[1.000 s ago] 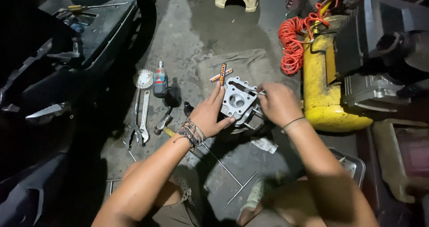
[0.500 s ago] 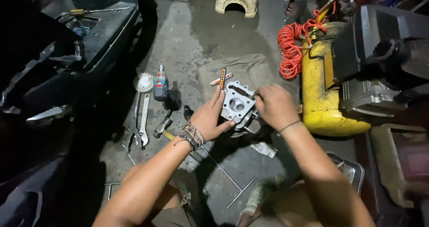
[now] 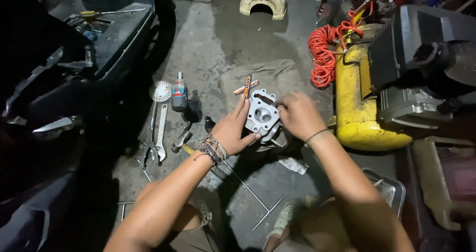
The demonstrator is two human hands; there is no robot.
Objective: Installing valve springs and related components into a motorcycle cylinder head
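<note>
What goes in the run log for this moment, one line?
left hand: grip on metal engine part | right hand: at its right edge | wrench, bottle on floor

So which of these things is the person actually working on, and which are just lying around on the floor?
In hand:
- metal engine part, held between left hand and right hand

Lying about:
- wrenches
- small bottle
- white round brush
- thin metal rods
- yellow air compressor with orange coiled hose
- metal tray
- stool
</note>
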